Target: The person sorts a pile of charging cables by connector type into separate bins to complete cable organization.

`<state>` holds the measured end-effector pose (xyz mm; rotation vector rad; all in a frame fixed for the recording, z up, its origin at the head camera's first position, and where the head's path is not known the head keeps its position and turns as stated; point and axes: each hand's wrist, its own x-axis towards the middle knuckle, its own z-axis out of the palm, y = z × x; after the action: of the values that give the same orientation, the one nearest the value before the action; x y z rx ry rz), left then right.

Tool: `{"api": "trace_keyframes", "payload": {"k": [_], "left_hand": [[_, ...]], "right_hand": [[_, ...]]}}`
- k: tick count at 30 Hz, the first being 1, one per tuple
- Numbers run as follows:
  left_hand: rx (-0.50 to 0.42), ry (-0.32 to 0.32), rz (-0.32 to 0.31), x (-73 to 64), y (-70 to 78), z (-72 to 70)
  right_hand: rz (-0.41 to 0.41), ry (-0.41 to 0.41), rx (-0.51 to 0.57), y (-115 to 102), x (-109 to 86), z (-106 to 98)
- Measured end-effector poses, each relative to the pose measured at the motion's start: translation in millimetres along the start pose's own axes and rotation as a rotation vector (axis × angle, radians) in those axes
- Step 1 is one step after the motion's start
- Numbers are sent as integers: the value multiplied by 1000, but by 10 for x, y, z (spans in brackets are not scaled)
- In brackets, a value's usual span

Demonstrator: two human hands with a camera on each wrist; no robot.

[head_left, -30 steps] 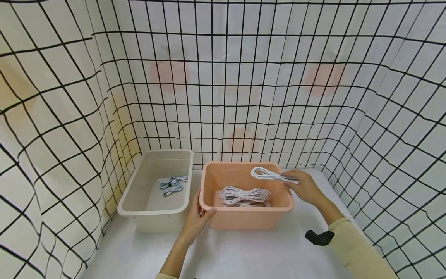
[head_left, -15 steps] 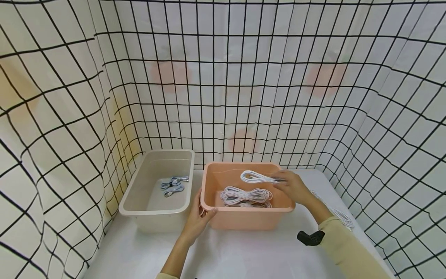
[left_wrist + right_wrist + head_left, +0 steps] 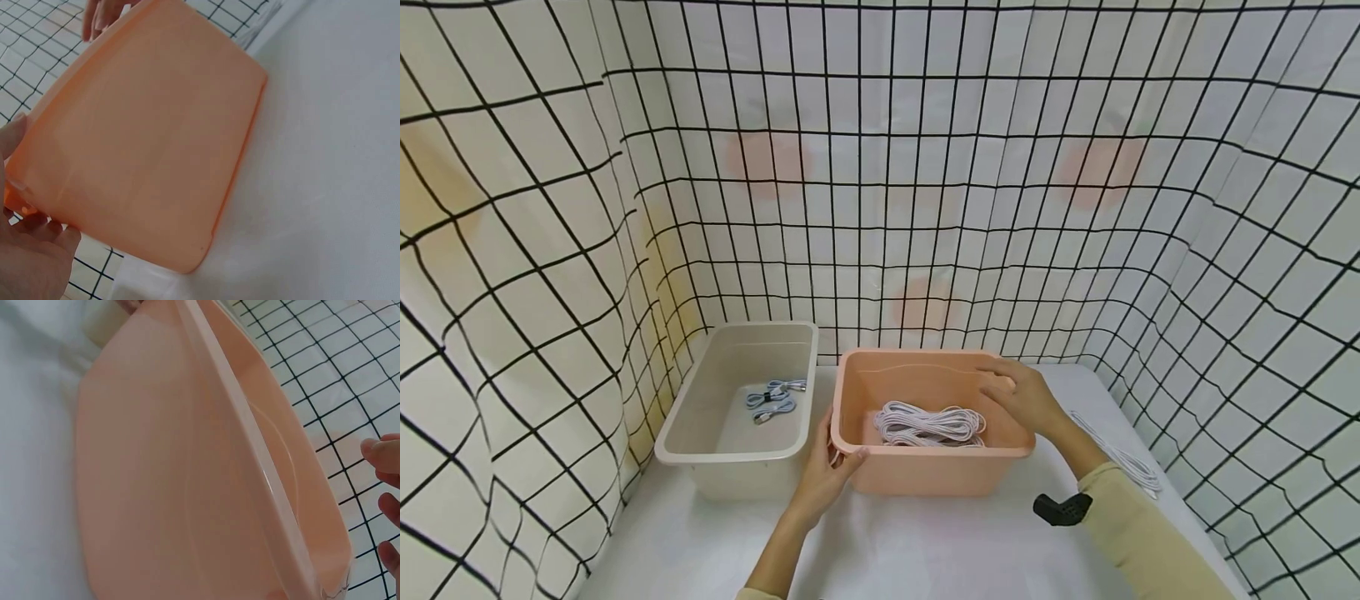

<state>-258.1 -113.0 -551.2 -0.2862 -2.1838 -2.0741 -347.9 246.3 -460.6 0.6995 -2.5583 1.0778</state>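
In the head view a peach plastic bin (image 3: 925,473) stands on the white table, with bundled white cables (image 3: 928,423) piled on its floor. My left hand (image 3: 823,479) grips its near left corner, thumb over the rim and fingers beneath; the left wrist view shows those fingertips (image 3: 53,231) under the edge. Over the right end of the bin, my right hand (image 3: 1021,398) holds nothing, its fingers spread and loosely bent. The right wrist view catches the right hand's fingers (image 3: 389,506) apart at the edge of the frame.
Left of the peach bin stands a beige bin (image 3: 733,457) with light blue cables (image 3: 771,402) inside. Another white cable bundle (image 3: 1133,471) lies on the table (image 3: 940,542) beyond my right forearm. Black wire grid (image 3: 917,208) over white sheeting encloses the back and sides.
My right hand has moved left over the peach bin and let go of a white cable bundle, which now lies on the pile inside. The left hand has kept its hold.
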Motion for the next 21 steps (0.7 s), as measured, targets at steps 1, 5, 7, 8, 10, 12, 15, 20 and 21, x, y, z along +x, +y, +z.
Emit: {"api": "trace_keyframes", "payload": {"k": [1,5,7,8,10,12,15,20,21], "left_hand": [[0,1,2,-2,-2,-3],[-4,-1,6,-11,-1,-11],[-4,-5,3,-9,-7,-11],[-3,-5,1,-7,-11,-11],[-3,-5,0,-5,-17,-8],[-1,-5,-1,-5,-18,-5],[1,-2,-1,-9,-5,-1],[-6,1,1,-4,8,-4],[-9,1,-2,-1,7,-4]], "right_hand": [[5,-4,-2,1,-1,-8],[21,-20,4,14,-24,-14],[20,-20,1,32,-39,-5],[20,-20,0,39,-47,-1],[17,-18,-5,50,-59,1],[14,-16,-13,56,-68,-9],[6,-12,-15,64,-80,-31],[-2,-4,-18,117,-109,-60],[-5,-2,-28,134,-117,-66]]}}
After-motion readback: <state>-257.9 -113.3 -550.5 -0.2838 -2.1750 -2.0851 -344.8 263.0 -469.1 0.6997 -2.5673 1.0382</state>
